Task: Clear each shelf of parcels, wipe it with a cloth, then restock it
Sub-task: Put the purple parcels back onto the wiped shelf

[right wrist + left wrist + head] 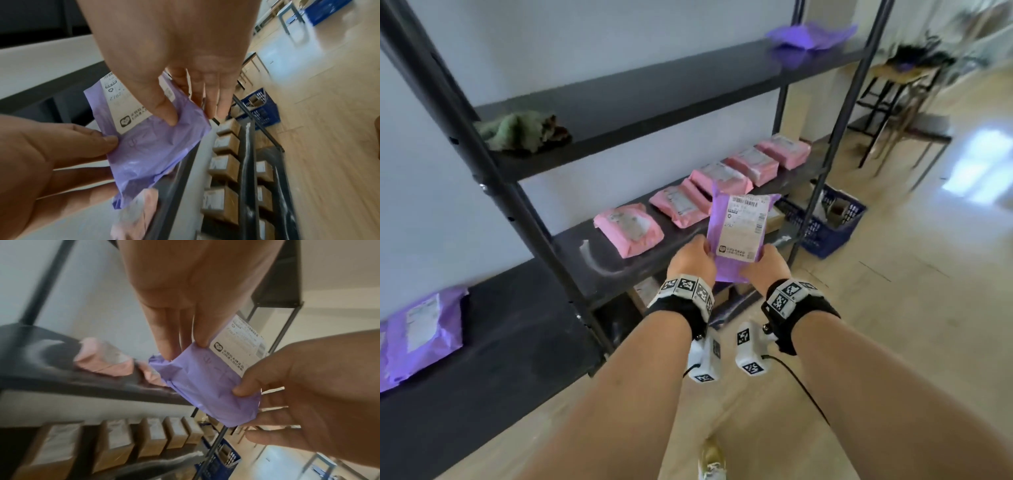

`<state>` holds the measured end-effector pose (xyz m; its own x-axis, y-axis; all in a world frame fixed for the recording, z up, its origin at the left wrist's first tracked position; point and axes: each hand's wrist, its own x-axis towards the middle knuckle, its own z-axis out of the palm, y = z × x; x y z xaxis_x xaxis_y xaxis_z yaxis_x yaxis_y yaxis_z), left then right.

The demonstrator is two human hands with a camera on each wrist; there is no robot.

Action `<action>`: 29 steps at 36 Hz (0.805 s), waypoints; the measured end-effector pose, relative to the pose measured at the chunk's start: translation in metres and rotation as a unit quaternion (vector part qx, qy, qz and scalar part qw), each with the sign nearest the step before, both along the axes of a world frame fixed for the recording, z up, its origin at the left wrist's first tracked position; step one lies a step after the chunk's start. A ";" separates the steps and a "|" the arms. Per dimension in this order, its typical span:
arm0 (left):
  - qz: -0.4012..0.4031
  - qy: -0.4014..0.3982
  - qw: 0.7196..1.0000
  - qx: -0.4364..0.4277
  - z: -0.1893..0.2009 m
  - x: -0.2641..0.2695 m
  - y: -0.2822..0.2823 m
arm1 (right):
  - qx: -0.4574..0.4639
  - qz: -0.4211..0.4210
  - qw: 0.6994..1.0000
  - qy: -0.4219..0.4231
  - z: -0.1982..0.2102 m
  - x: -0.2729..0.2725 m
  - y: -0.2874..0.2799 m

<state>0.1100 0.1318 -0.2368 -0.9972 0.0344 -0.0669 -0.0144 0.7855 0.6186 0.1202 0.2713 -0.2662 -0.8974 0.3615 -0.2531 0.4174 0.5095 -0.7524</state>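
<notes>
You hold a purple parcel [736, 236] in both hands, label facing up at you, out in front of the rack [524, 219] and above the near edge of its middle shelf [599, 260]. Your left hand [693, 262] grasps the parcel's near left corner, thumb [102, 142] on top and fingers curled under. Your right hand [765, 265] pinches the near right corner the same way, thumb [244, 390] pressed on the purple wrap, fingers spread beneath. The parcel tilts away from you, touching no shelf.

On that middle shelf, 5 pink parcels [630, 229] lie in a row running far right, each just beside the next. The nearest one sits just left of the parcel you hold.

Up on the top shelf [654, 92], a crumpled green cloth [517, 132] rests at the left end, and a blurred purple parcel [808, 37] lies at the far right end.

Far left, on a lower black surface, another purple parcel [424, 339] lies flat, label up.

Below the middle shelf, brown boxes [115, 439] stand in a row on the bottom level. A blue crate [828, 219] sits on the floor past the rack's right post, with something boxy inside, too blurred to name.
</notes>
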 end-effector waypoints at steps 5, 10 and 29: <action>-0.053 0.073 0.996 -0.005 0.041 -0.062 0.048 | -0.008 -0.064 0.996 0.061 0.043 -0.051 0.043; -0.073 0.126 0.989 0.022 0.090 -0.115 0.088 | -0.001 -0.107 0.986 0.128 0.091 -0.100 0.080; -0.034 0.248 0.963 0.099 0.209 -0.284 0.169 | -0.051 -0.100 0.946 0.304 0.222 -0.283 0.162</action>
